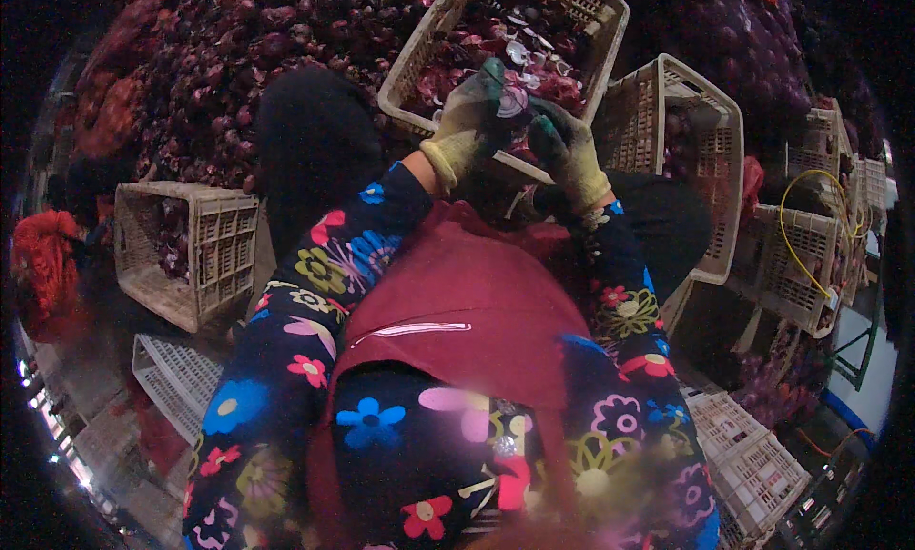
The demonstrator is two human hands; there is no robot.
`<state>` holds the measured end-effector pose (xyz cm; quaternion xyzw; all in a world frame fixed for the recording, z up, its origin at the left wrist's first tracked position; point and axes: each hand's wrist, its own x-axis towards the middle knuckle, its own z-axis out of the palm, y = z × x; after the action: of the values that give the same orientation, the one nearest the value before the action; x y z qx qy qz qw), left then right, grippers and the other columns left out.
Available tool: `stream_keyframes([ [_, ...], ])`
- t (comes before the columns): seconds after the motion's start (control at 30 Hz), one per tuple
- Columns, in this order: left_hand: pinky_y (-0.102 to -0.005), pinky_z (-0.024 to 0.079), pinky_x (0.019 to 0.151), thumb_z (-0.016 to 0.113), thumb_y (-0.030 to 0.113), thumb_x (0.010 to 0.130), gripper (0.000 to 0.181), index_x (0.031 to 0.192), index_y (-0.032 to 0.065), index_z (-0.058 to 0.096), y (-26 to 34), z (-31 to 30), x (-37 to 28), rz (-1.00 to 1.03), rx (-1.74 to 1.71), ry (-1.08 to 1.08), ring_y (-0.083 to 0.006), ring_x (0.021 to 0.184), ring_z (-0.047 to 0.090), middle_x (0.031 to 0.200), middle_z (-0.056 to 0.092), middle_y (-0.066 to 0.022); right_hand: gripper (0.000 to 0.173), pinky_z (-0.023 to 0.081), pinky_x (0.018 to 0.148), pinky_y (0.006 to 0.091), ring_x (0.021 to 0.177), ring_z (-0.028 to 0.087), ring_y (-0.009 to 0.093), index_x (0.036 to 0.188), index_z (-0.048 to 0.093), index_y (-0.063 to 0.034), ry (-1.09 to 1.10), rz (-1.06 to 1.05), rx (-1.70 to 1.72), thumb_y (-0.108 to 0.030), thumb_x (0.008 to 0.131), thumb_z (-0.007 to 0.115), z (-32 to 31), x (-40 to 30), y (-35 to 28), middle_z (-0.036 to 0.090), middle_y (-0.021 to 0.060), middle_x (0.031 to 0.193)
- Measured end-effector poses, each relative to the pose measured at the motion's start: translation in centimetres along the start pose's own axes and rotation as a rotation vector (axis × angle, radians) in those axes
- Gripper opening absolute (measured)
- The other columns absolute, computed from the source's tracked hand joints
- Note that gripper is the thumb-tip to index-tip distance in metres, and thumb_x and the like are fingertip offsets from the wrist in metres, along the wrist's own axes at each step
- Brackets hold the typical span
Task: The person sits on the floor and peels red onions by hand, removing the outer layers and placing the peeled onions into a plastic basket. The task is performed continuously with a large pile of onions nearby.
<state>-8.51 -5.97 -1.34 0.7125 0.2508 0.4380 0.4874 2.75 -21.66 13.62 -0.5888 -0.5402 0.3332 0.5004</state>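
Note:
Both my hands wear pale yellow knitted gloves with dark green coated fingers. My left hand [468, 117], thumb raised, grips a red onion [512, 101] with a pale, ringed face turned up. Close against the onion's right side is my right hand [568, 144], its fingers curled; whether it holds anything is hidden. Both hands are over the near edge of a dirty beige plastic crate [409, 67]. Inside that crate lie loose red onion skins [565, 89] and white peel pieces [517, 52], with darker onions towards the back.
A large heap of red onions [286, 21] rises at the front left. One crate [225, 253] lies tipped at left, with onions inside; another crate [722, 171] stands at right. Filled mesh sacks [736, 49] are behind it. Further crates [800, 257] and a yellow strap [785, 228] are far right.

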Motion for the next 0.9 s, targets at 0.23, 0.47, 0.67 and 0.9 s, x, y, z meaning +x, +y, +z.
stream_keyframes([
  [0.23,-0.0354,0.053,0.062,0.072,0.036,0.089,0.043,0.117,0.0075,0.057,4.3,-0.4,0.0,-0.372,-0.541,-0.102,-0.0217,0.074,0.065,0.089,0.067,-0.0077,0.036,0.044,0.061,0.0229,0.072,0.053,0.006,0.12,0.066,-0.0008,0.05,0.01,0.095,-0.03,0.098,0.061,-0.5,-0.2,1.4,0.063,-0.0029,0.089],
  [0.47,-0.0281,0.052,0.067,0.066,0.036,0.095,0.038,0.122,0.0096,0.062,10.2,-2.3,0.6,0.031,-0.078,0.001,-0.0124,0.08,0.063,0.09,0.065,-0.0002,0.027,0.051,0.07,0.0243,0.08,0.061,0.008,0.117,0.068,-0.0005,0.231,0.257,0.339,-0.017,0.095,0.067,0.7,1.5,-0.5,0.071,0.0018,0.1],
  [0.67,-0.0227,0.048,0.064,0.065,0.035,0.097,0.03,0.112,0.0096,0.068,15.2,-2.3,0.1,-0.263,-0.499,-0.082,-0.0055,0.079,0.056,0.09,0.062,0.0055,0.024,0.054,0.071,0.0263,0.082,0.063,0.009,0.115,0.068,-0.0028,0.144,0.345,0.412,-0.013,0.094,0.068,0.5,1.6,-0.9,0.07,0.0015,0.098],
  [0.9,-0.0256,0.05,0.071,0.067,0.03,0.096,0.027,0.113,0.0091,0.067,11.1,-1.7,0.7,0.163,-0.157,0.007,-0.007,0.081,0.057,0.093,0.064,0.0045,0.026,0.055,0.073,0.0293,0.085,0.065,0.015,0.116,0.067,-0.0064,0.053,-0.068,-0.016,-0.004,0.09,0.065,0.1,2.0,3.8,0.068,0.0055,0.101],
])
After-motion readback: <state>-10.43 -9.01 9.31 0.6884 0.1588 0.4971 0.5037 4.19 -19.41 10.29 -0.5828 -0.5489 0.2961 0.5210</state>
